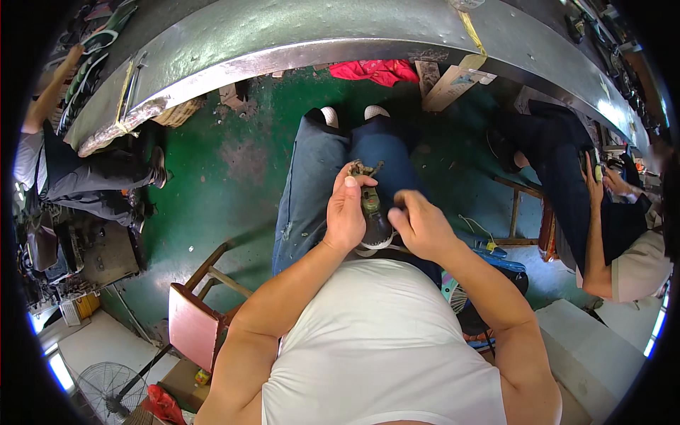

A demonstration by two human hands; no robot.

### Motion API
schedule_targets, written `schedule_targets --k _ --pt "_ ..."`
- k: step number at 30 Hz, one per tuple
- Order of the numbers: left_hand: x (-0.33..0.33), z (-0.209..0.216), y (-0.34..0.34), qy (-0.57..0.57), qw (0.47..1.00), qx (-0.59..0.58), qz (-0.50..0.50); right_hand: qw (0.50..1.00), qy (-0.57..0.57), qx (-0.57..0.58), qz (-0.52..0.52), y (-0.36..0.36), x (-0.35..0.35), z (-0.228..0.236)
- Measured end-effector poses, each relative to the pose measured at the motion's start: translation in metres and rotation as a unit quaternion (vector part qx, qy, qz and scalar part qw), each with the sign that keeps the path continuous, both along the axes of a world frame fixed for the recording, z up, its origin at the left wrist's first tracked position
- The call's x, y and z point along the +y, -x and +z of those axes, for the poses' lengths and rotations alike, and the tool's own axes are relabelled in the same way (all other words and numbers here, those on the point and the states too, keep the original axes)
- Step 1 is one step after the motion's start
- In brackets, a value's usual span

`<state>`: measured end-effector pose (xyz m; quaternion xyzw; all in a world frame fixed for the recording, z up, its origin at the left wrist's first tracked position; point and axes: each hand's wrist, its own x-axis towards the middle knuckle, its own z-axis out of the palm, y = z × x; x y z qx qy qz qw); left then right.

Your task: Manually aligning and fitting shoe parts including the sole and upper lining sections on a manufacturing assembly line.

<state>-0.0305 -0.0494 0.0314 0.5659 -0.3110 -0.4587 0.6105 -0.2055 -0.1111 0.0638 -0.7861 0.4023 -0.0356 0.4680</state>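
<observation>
A shoe [371, 201] with a dark toe, a greenish patterned upper and a pale sole edge rests between my thighs, its toe toward my body. My left hand [345, 212] is closed around its left side, thumb and fingers up near the opening. Tan-green laces or straps [365, 170] stick out loosely above that hand. Just right of the shoe, apart from it, hovers my right hand [422, 225], fingers curled in and thumb pointing at the shoe. Whatever its fingertips may hold is hidden, and the fingertips are slightly blurred.
A curved metal-edged bench [283, 53] crosses ahead of my knees. One person [602, 191] sits at right, another [78, 170] at far left. A pink-seated chair [193, 322] stands left behind me, near a fan [110, 389]. Red cloth [375, 71] lies under the bench.
</observation>
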Motion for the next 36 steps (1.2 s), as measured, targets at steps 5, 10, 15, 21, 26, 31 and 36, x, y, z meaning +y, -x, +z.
schedule_targets --k 5,10,15,21,26,31,36 --pt "-0.006 -0.003 0.002 0.004 1.0 -0.014 0.002 0.96 0.197 -0.123 0.159 -0.009 -0.022 0.025" --pt "-0.01 -0.025 -0.009 -0.013 0.992 0.115 -0.042 0.947 0.21 -0.138 0.199 -0.026 -0.035 0.026" --pt "-0.02 -0.02 -0.041 0.071 0.921 0.363 -0.12 0.982 0.126 -0.063 0.128 -0.039 -0.064 0.041" --pt "-0.009 -0.023 -0.054 0.027 0.941 -0.215 -0.261 0.976 0.129 0.025 0.177 -0.061 -0.084 0.047" --pt "-0.019 -0.026 -0.06 -0.024 0.964 -0.214 -0.153 0.973 0.161 -0.145 0.082 -0.037 -0.069 0.018" --pt "-0.02 -0.002 -0.067 -0.02 0.98 -0.173 -0.1 0.957 0.117 0.118 0.238 0.041 0.006 0.001" --pt "-0.016 0.003 -0.06 -0.126 0.945 -0.294 -0.062 0.969 0.112 0.124 0.181 0.073 0.014 0.001"
